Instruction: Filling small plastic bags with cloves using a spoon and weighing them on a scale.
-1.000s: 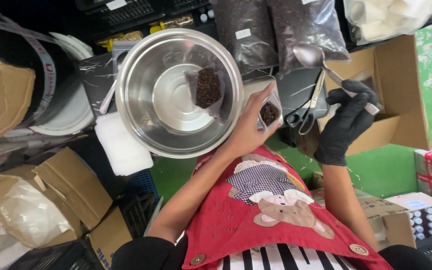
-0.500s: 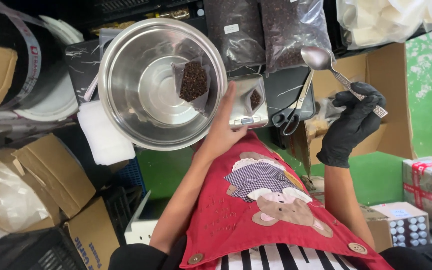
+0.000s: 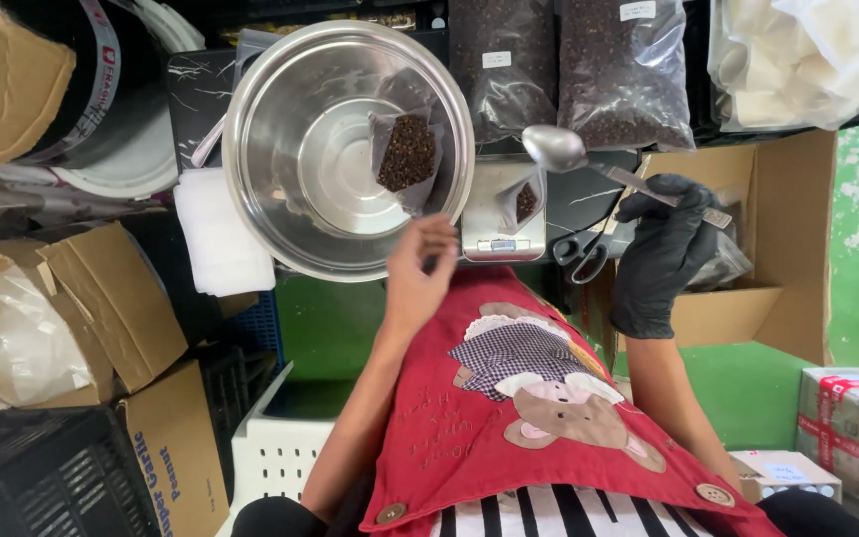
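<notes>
Looking down from the head camera, I see my right hand (image 3: 660,254) in a black glove, closed around the handle of a metal spoon (image 3: 589,162). The spoon's bowl sits just above a small clear packet (image 3: 524,202) of dark bits, which stands on a little scale (image 3: 502,211). I cannot tell whether anything lies in the spoon's bowl.

My left hand (image 3: 418,270) is bare and holds nothing. Its fingers are loosely curled and sit at the near rim of a big steel bowl (image 3: 290,159), beside the scale; whether they touch the rim I cannot tell. Inside the bowl another small packet (image 3: 407,152) of the same dark bits leans against the wall on the scale's side.

Behind the scale stand two large clear bags (image 3: 574,65) of the dark bits. A pair of scissors (image 3: 583,252) lies between the scale and my gloved hand. A stack of white sheets (image 3: 219,234) rests to the left of the bowl, with cardboard boxes (image 3: 82,298) near it. An open cardboard box (image 3: 777,249) stands behind my right hand. My red apron (image 3: 509,398) with a bear on it fills the lower view.
</notes>
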